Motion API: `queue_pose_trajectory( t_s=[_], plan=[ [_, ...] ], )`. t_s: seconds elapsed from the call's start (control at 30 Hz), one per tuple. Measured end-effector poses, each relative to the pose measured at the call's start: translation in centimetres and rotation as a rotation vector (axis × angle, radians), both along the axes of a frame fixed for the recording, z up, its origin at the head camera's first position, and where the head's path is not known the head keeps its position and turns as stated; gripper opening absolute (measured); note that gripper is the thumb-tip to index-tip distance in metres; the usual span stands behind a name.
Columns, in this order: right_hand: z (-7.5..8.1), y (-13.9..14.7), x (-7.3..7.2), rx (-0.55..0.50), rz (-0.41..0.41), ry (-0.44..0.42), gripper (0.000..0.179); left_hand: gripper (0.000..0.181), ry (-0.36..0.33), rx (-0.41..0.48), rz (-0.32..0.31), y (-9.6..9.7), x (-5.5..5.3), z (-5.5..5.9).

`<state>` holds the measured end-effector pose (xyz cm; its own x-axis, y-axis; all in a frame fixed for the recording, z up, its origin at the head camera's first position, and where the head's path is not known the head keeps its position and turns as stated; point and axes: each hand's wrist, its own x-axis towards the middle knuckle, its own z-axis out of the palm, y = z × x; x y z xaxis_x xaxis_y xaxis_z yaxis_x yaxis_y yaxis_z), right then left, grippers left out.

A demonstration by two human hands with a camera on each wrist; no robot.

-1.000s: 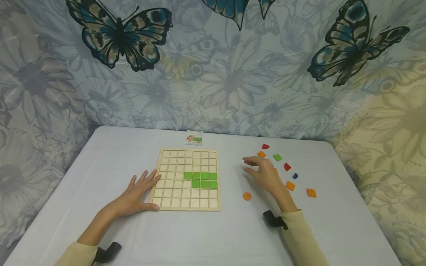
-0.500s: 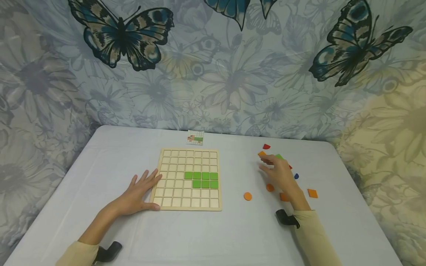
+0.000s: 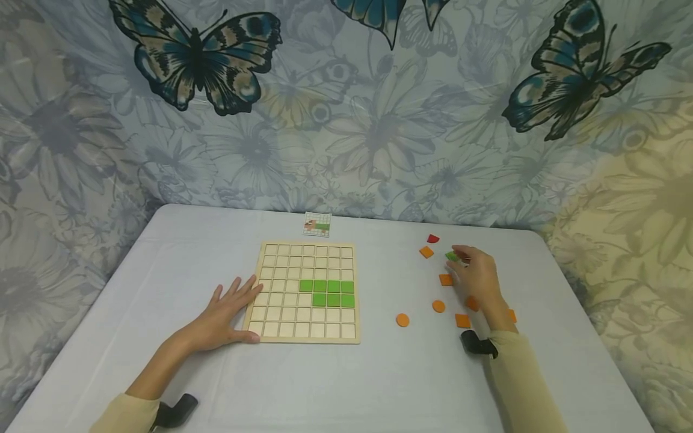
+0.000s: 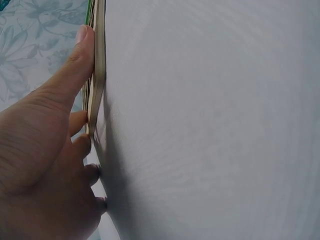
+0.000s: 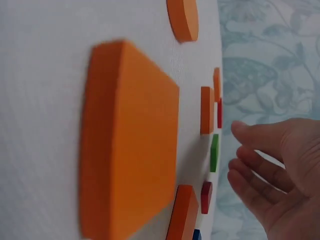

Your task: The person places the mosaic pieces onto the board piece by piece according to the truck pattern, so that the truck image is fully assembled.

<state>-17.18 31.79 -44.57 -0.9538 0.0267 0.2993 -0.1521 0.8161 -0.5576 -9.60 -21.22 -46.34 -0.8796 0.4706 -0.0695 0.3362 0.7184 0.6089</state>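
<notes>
My left hand [image 3: 219, 322] rests with spread fingers at the left edge of a wooden grid board [image 3: 281, 263]. In the left wrist view its thumb [image 4: 75, 65] lies along the board's side. Green square tiles [image 3: 334, 286] fill two partial rows of the board. My right hand [image 3: 479, 279] is over the loose pieces, fingertips near a green square tile [image 3: 451, 256]. The right wrist view shows the fingers loosely bent, apart from the green tile [image 5: 214, 152], with nothing between them. A red piece [image 5: 206, 197] lies close by, hidden under the hand in the head view.
Orange squares [image 3: 426, 252], orange discs [image 3: 402, 320] and a red quarter-circle [image 3: 433, 239] lie scattered to the board's right. A small pattern card [image 3: 317, 224] lies behind the board. A patterned cloth wall [image 3: 373, 132] stands behind the table.
My right hand has moved to the right, from beside the board to the green tile. An orange disc and an orange square now lie uncovered where it passed. The left hand stays put.
</notes>
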Motion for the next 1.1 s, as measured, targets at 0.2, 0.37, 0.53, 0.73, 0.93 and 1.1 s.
queue_pose_trajectory(
  t_s=[0.2, 0.37, 0.53, 0.73, 0.93, 1.1],
  plan=[
    [0.0, 0.5, -0.3, 0.011, -0.075, -0.058, 0.039, 0.105, -0.002, 0.010, -0.001, 0.0, 0.0, 0.0],
    [0.2, 0.5, -0.9, 0.036, -0.084, -0.114, 0.040, 0.105, 0.000, 0.005, 0.001, 0.0, 0.0, 0.0],
    [0.5, 0.4, -1.4, 0.073, -0.084, -0.146, 0.039, 0.105, 0.004, 0.008, 0.000, 0.0, -0.1, -0.1],
    [0.5, 0.4, -1.6, 0.080, -0.078, -0.141, 0.038, 0.105, 0.004, 0.012, -0.003, -0.1, -0.1, -0.2],
    [0.4, 0.7, -1.5, 0.090, -0.074, -0.120, 0.038, 0.105, 0.010, 0.004, -0.001, 0.0, -0.1, -0.4],
    [0.7, 0.6, -1.3, 0.081, -0.068, -0.126, 0.039, 0.106, 0.003, 0.002, 0.004, 0.0, -0.1, -0.3]
  ],
)
